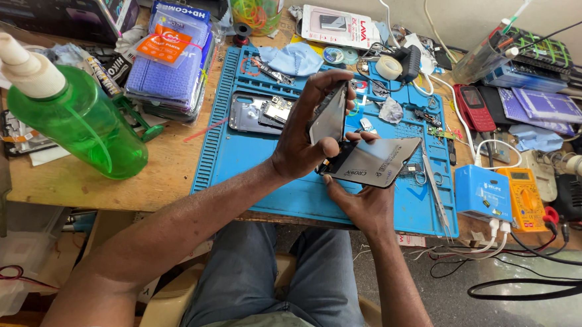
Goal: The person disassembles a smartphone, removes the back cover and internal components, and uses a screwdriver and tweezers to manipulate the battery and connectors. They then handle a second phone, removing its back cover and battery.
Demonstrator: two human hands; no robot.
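The left hand (302, 141) holds a phone frame (329, 114) upright on edge, fingers clamped over its top and thumb beneath. Just below those fingers, the right hand (363, 204) pinches a dark display panel (376, 161) by its lower edge, tilted above the blue repair mat (251, 168) on the bench (164, 170).

A: Left hand (303, 139) covered most of the phone (329, 114); only one edge showed. Its face was turned away.

B: Right hand (363, 202)?

A: Fingertips were hidden under the dark panel (379, 160). Panel's near corner was masked by the left thumb.

B: Edges?

A: Green bottle (74, 116) was cut off at left. Small parts on the blue mat (251, 171) were too tiny to identify.
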